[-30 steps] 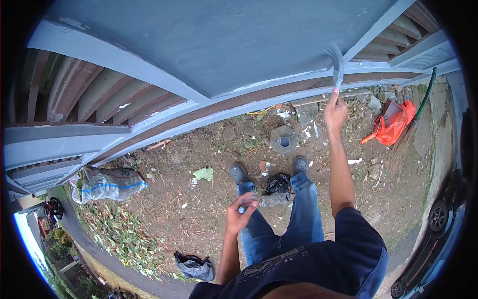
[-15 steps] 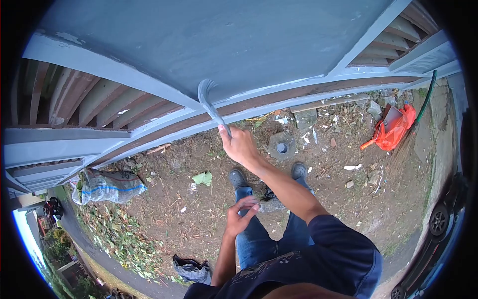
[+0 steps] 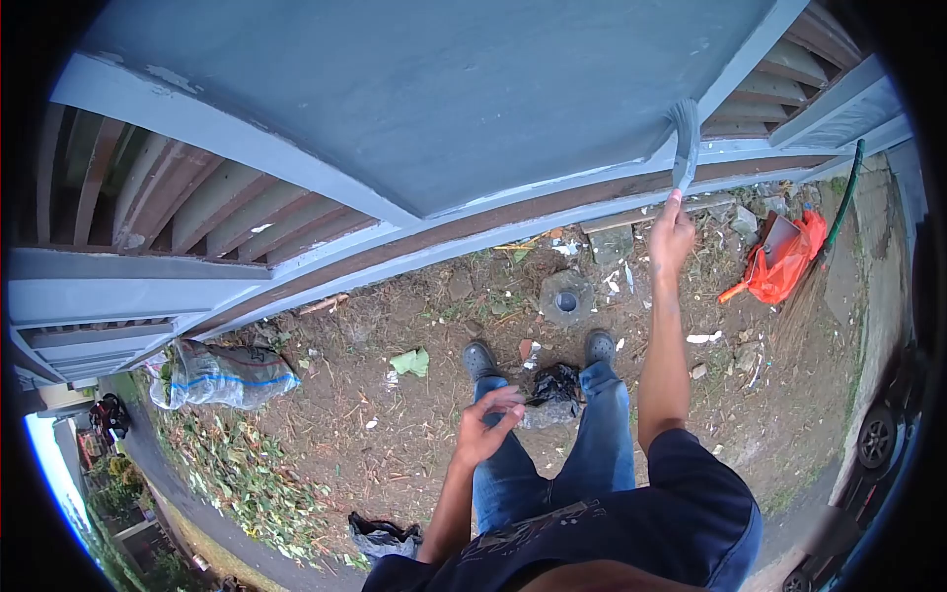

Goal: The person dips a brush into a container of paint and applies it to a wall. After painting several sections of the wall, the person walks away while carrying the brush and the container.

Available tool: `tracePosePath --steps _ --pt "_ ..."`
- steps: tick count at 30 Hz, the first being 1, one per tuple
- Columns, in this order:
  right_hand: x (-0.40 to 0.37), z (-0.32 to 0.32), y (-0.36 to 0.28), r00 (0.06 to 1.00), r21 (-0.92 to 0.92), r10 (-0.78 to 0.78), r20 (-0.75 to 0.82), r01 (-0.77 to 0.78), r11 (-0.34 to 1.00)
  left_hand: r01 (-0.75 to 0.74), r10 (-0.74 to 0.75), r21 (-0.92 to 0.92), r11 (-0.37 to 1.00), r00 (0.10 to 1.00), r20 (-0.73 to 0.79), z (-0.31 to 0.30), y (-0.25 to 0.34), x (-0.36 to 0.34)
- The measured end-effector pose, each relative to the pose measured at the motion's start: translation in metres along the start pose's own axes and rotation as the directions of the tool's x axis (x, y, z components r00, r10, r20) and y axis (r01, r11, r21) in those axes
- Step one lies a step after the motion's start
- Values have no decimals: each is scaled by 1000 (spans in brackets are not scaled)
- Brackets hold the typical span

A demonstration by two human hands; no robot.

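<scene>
My right hand (image 3: 672,237) is closed round the handle of a paintbrush (image 3: 684,148) smeared with grey paint. The brush's bristles meet the blue-grey wall panel (image 3: 424,99) near its lower right corner, beside the light frame strip (image 3: 742,69). In front of my left thigh, my left hand (image 3: 488,424) hangs in the air, thumb and fingers apart, with nothing visible in it. Below it, between my legs, a black and grey plastic bag (image 3: 554,400) lies on the ground.
Slatted vents (image 3: 197,197) flank the panel. An orange-red bag (image 3: 789,261) lies at right by a green hose (image 3: 843,202). A filled sack (image 3: 232,375) and a dark bag (image 3: 383,538) are at left. A round concrete block (image 3: 566,298) with a hole stands before my feet.
My right hand has carried the paintbrush rightward along the panel's lower edge, from the left corner to the right one. My left hand stays in front of my thigh, nearly unmoved.
</scene>
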State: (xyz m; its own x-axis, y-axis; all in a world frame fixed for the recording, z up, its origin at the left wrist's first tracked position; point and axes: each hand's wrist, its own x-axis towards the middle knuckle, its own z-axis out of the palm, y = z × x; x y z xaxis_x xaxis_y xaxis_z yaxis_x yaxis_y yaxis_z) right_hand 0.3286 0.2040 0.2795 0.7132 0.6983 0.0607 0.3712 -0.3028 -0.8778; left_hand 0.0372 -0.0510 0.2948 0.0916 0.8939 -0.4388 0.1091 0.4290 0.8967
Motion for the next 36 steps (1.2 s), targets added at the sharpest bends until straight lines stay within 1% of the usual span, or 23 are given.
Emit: tracePosePath --steps 4,6,8,9,10,11,13,16,17,18,19,20,21,22,24,25,27,30,32,33,34,35,36 --pt "-80 50 -40 967 -13 -60 249 65 998 -6 5 -56 998 1000 -20 -8 9 -12" --pt "-128 70 -65 919 99 -84 386 49 994 6 -8 -67 998 1000 -26 -15 8 -17" --pt "-170 84 -79 838 146 -91 538 14 989 -18 16 -49 999 999 -51 -20 0 -19" --pt "-188 91 -80 791 88 -132 597 99 991 -13 11 -47 999 999 -44 -22 -1 -20" --pt "-202 92 -84 699 94 -164 696 138 986 -16 14 -37 999 998 -57 -23 -2 -20" --pt "-216 97 -81 661 127 -273 699 261 957 -18 17 -26 1000 998 -67 -24 -4 -19" --pt "-222 100 -72 619 144 -370 693 383 912 -6 5 -21 1000 999 -52 -25 -8 -17" --pt "-160 90 -54 729 69 -208 652 217 974 -5 4 -23 1000 999 -36 -24 -12 -16" --pt "-131 85 -41 743 -4 -164 649 218 976 -22 21 -30 999 999 -33 -24 -13 -14" --pt "-108 80 -27 773 -54 -257 579 351 935 -21 20 -27 999 1000 -24 -25 -13 -12" --pt "-92 70 -22 798 -73 -256 546 349 934 -22 21 -24 999 1000 -16 -25 -14 -12" --pt "-78 58 -17 815 -148 -168 555 295 944 -21 21 -24 999 1000 -8 -24 -15 -13" --pt "-65 50 -8 840 -183 -152 520 284 941 -16 16 -30 999 1000 -1 -24 -16 -14" --pt "-56 37 -7 873 -201 -78 482 196 960 0 0 -35 999 1000 -6 -25 -16 -15" --pt "-38 27 12 950 -268 -21 310 109 957 16 -16 -39 999 1000 -8 -27 -18 -16" --pt "-27 24 27 950 -270 -21 310 109 957 12 -13 -39 999 1000 -12 -28 -19 -17" --pt "-12 23 50 991 -274 85 104 -53 960 7 -8 -38 999 1000 -21 -31 -22 -18" --pt "-24 26 47 978 -261 150 145 -109 959 -9 8 -44 999 1000 -23 -34 -26 -20" --pt "-55 53 50 960 -320 80 267 9 948 6 -6 -39 999 1000 -21 -33 -27 -23" --pt "-74 65 41 910 -312 113 399 19 950 5 -5 -42 999 1000 -15 -31 -28 -24" --pt "-97 79 34 902 -268 62 427 61 961 20 -20 -36 999 1000 -17 -31 -27 -24" --pt "-114 80 14 842 -235 129 524 -3 972 32 -33 -28 999 999 -20 -32 -27 -23" --pt "-129 88 13 800 -206 120 588 5 978 29 -29 -26 999 999 -19 -32 -27 -21"
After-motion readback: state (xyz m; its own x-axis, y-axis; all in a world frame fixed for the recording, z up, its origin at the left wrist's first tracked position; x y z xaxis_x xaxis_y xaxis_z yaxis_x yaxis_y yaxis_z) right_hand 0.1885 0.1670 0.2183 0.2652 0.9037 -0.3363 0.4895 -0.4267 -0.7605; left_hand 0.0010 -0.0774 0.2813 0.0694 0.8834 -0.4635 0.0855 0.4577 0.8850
